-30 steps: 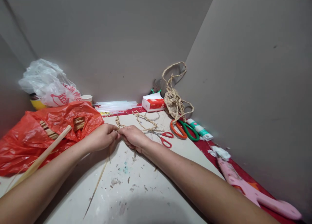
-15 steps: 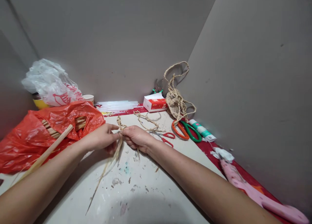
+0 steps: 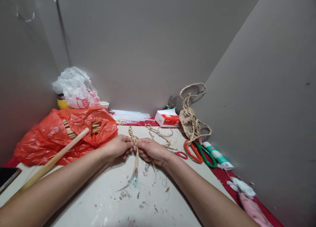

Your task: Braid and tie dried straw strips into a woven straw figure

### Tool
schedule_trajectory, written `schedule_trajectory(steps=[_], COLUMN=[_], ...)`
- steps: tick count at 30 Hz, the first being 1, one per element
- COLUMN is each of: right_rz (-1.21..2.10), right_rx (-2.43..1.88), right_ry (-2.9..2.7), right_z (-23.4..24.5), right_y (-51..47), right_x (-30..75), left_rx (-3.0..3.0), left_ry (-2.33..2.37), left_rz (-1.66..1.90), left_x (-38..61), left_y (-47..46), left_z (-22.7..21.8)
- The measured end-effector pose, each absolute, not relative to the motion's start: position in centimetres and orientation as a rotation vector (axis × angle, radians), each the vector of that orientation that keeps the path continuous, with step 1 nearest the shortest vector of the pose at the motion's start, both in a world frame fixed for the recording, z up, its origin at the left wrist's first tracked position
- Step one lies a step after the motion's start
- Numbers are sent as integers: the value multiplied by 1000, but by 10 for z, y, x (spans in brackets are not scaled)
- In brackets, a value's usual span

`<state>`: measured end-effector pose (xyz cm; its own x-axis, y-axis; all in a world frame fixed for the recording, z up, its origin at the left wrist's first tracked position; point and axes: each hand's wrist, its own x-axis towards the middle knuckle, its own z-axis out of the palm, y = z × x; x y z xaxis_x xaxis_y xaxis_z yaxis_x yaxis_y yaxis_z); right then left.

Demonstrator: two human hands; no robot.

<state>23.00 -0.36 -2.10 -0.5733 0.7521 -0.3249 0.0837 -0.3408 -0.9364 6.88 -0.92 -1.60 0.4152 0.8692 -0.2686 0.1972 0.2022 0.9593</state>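
Note:
My left hand (image 3: 118,147) and my right hand (image 3: 149,150) meet at the middle of the white board (image 3: 138,194), fingers pinched on a braided straw cord (image 3: 132,136). The braided part runs away from my fingertips toward the back. Loose flat straw strands (image 3: 134,169) hang from the pinch toward me and curl on the board. Both hands are closed on the cord.
A red plastic bag (image 3: 61,135) with wooden sticks and a long stick (image 3: 53,161) lies at left, a white bag (image 3: 76,88) behind it. At right lie a twine bundle (image 3: 190,120), orange and green scissors (image 3: 198,151), a red-white box (image 3: 168,117), a glue tube (image 3: 217,156), and clear rods (image 3: 129,115).
The camera view has shifted, so everything sits further right and lower. My hands stay pinched on the cord; the loose strands have swung from lower left to hang straight toward me.

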Motion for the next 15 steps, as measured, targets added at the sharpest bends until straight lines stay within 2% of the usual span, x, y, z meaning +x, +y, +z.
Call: schedule_trajectory(steps=[6,15], right_rz=[1924,1842], right_rx=[-1127,-1142], right_ry=[-1498,-1604], right_z=[-18,-17], right_y=[-4,-7], right_x=[233,232], left_rx=[1812,1796], left_ry=[1191,1182], left_rz=[849,900], left_x=[72,74], left_y=[-10,-11], left_z=[-28,-28])
